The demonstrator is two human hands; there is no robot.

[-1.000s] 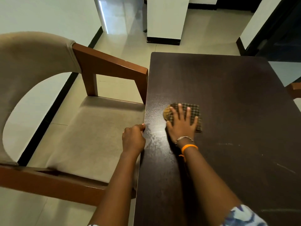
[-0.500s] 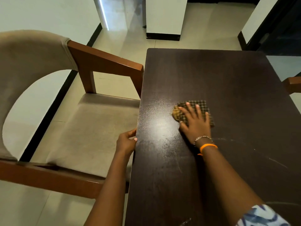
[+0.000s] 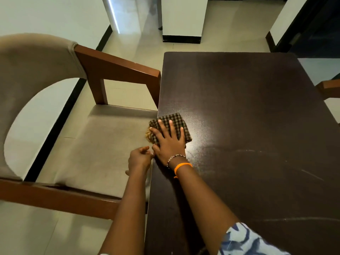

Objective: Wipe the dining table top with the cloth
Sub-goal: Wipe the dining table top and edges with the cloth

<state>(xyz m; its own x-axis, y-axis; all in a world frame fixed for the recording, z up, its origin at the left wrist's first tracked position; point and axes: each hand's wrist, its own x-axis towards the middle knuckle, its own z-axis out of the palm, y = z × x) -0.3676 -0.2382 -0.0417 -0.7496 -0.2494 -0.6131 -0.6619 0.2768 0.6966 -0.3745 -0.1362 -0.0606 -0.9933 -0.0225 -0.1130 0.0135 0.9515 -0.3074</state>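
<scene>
A dark brown dining table top (image 3: 248,116) fills the right half of the view, with faint wipe streaks near its middle. A folded checked cloth (image 3: 174,120) lies at the table's left edge, its yellow corner hanging just past the edge. My right hand (image 3: 168,139) lies flat on the cloth with fingers spread, pressing it onto the wood. My left hand (image 3: 139,159) is loosely curled beside the table's left edge, just below the cloth, with its fingertips at the edge and nothing visibly held.
A wooden armchair (image 3: 117,70) with a beige seat and back stands tight against the table's left side. Another chair's armrest (image 3: 329,88) shows at the right edge. Tiled floor and a white pillar (image 3: 182,17) lie beyond the table.
My right hand has slid the cloth leftwards from further in on the table to its left edge. My left hand stays by the edge, now right next to the right hand.
</scene>
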